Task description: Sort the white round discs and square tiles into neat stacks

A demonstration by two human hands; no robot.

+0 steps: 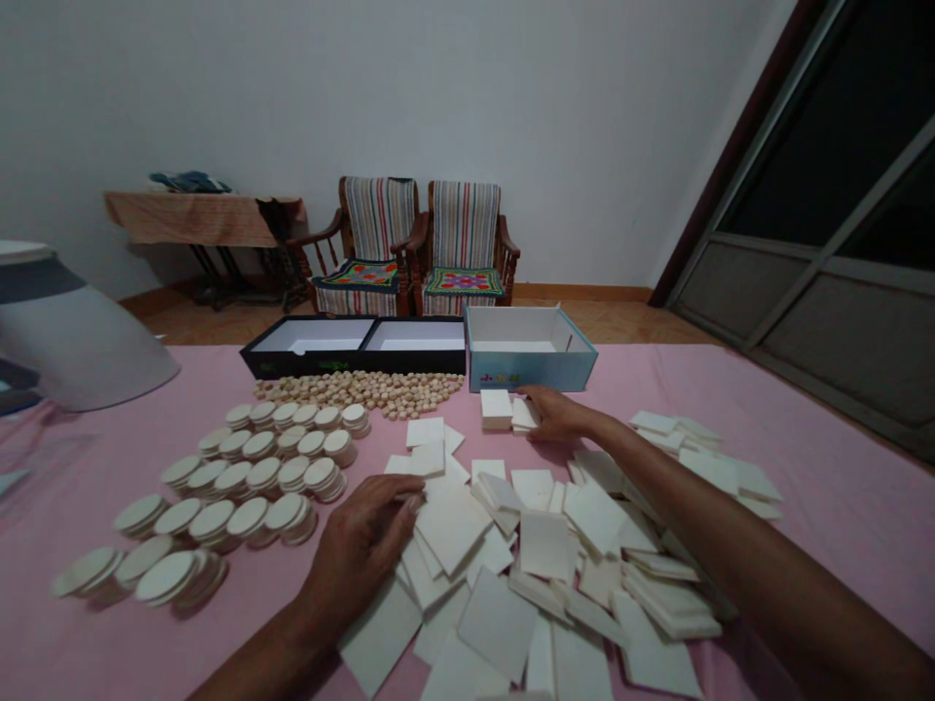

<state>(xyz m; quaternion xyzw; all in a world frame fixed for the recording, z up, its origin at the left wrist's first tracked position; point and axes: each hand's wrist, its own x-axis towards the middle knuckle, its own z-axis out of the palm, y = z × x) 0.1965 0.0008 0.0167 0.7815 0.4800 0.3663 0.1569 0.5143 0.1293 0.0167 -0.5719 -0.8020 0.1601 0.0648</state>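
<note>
My right hand (556, 413) reaches out toward the blue box, its fingers closed around a low stack of small white squares (523, 415). Just left of that stack stands a taller one of white squares (496, 409). My left hand (372, 531) rests at the left edge of a loose heap of white square tiles (546, 545), thumb and forefinger pressed near each other; whether anything is between them is too small to tell. Rows of stacked white discs (248, 477) stand to the left of my left hand.
A light blue open box (533, 370) and a black two-part box (321, 365) stand at the pink table's (241, 662) far side. Small wooden pieces (372, 389) lie before the black one. More white tiles (720, 469) lie at the right. A white-grey object (80, 336) stands far left.
</note>
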